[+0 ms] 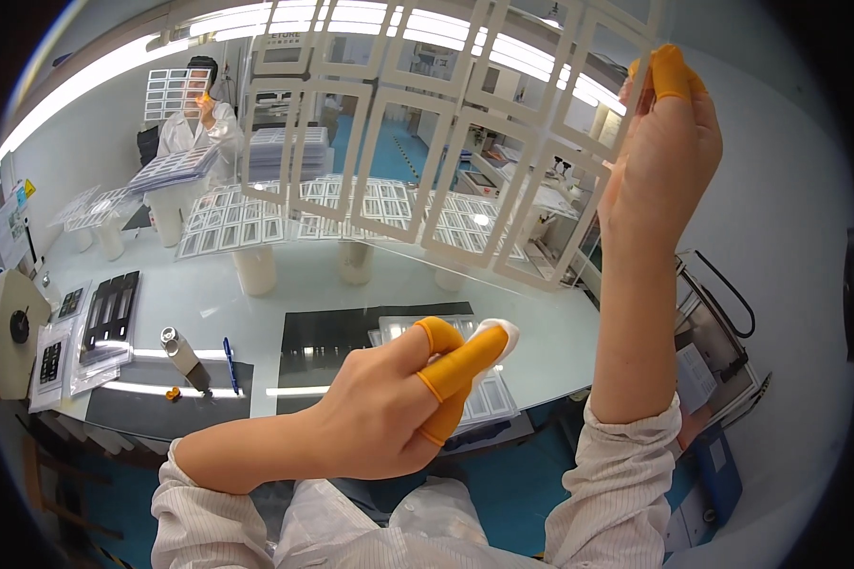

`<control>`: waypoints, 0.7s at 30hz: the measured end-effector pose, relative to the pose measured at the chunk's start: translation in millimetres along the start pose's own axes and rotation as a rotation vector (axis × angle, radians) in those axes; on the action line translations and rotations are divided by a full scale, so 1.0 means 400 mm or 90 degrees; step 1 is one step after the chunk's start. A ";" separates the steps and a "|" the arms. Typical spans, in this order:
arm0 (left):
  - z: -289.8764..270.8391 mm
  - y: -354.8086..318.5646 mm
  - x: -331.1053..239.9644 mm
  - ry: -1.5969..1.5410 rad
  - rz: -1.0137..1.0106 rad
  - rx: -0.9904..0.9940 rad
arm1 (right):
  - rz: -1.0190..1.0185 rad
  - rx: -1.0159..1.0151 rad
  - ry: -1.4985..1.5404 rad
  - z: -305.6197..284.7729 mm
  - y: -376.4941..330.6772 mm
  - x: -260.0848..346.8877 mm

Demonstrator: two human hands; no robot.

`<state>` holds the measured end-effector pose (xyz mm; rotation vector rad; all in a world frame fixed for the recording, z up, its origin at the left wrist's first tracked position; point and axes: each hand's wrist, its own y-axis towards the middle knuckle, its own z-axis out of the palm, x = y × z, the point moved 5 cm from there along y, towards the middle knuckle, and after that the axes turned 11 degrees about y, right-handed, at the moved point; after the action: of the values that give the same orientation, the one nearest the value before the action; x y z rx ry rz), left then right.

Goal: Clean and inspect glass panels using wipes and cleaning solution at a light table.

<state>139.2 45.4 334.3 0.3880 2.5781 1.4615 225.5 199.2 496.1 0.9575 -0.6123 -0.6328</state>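
Note:
My right hand, with orange finger cots on its fingertips, pinches the right edge of a large clear sheet printed with white rectangular frames. The sheet is raised and tilted in front of me, and its top runs out of view. Below it, my left hand, also wearing orange finger cots, is closed on a small white wipe that shows past the fingertips. The wipe looks apart from the sheet. Partly hidden beneath my left hand, framed panels lie at the table's front edge.
Several similar sheets rest on white cylinders across the table. A white bottle, a blue pen and a loose orange finger cot are at the left, near black panels. Across the table, a co-worker holds up another sheet.

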 end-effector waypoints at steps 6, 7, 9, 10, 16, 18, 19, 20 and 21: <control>0.073 0.024 0.076 -0.788 -0.376 0.046 | 0.054 0.013 0.015 0.013 -0.015 -0.011; 0.083 0.032 0.089 -0.878 -0.352 0.028 | 0.088 0.012 0.008 0.017 -0.020 -0.017; 0.095 0.041 0.101 -0.933 -0.309 0.018 | 0.094 0.000 0.020 0.020 -0.031 -0.030; 0.095 0.046 0.098 -0.989 -0.263 0.006 | 0.100 -0.010 0.029 0.023 -0.036 -0.035; 0.091 0.025 0.090 -0.913 -0.323 -0.096 | 0.099 0.003 0.026 0.034 -0.056 -0.036; 0.093 0.017 0.090 -0.878 -0.325 -0.120 | 0.077 0.013 0.027 0.031 -0.059 -0.029; 0.096 0.016 0.089 -0.848 -0.315 -0.135 | 0.054 0.023 0.027 0.028 -0.058 -0.023; 0.097 0.015 0.087 -0.818 -0.305 -0.149 | 0.056 0.022 0.025 0.023 -0.058 -0.024; 0.098 0.016 0.088 -0.816 -0.306 -0.150 | 0.055 0.023 0.035 0.021 -0.057 -0.031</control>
<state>116.6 91.2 319.5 0.4223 1.3241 0.8384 206.4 193.6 477.5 0.9738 -0.6151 -0.5195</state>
